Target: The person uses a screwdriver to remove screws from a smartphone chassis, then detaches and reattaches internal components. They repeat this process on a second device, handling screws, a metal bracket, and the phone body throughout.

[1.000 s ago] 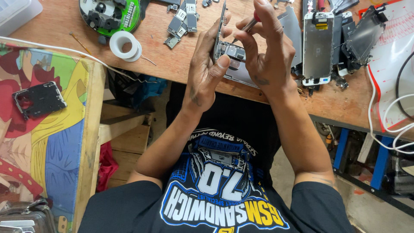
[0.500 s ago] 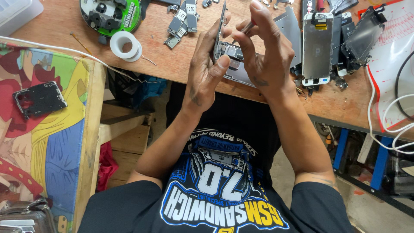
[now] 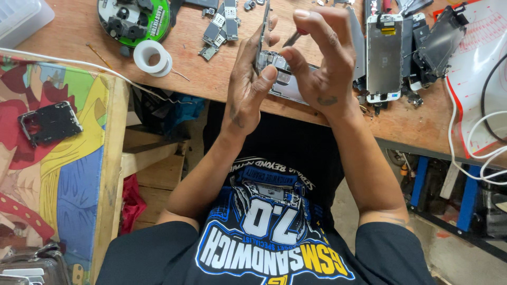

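Nearest to me, my black printed shirt (image 3: pixel 269 237) fills the bottom of the view, both forearms running up from it to the counter (image 3: pixel 211 79) edge. My left hand (image 3: pixel 248 79) stands the opened phone chassis (image 3: pixel 274 63) on its side just above that edge, grip wrapped tight around it, thumb pressing on the inner metal plates, fingers hidden behind the frame. My right hand (image 3: pixel 325 63) arches over the same chassis from the right, thumb touching the inside of it, and its grip pinches a slim tool (image 3: pixel 293 37) with a red handle, tip angled down toward the phone's inner parts; whether the tip touches them I can't tell. Off to my left, on a colourful cartoon-print board (image 3: pixel 58 169), lies a dark phone back frame (image 3: pixel 50 122), well apart from my hands. A white cable (image 3: pixel 79 66) runs along that board's upper edge. Further out on the wood, a roll of white tape (image 3: pixel 152 57) sits left of my left hand, with a round green-rimmed holder (image 3: pixel 134 18) beyond it and small metal shield pieces (image 3: pixel 219 29) beside that. To the right, a white phone screen assembly (image 3: pixel 384 55) lies face down just beside my right hand, dark phone parts (image 3: pixel 438 39) past it, and a red-edged work mat (image 3: pixel 483 74) with white cables (image 3: pixel 475 153) looping at the far right.
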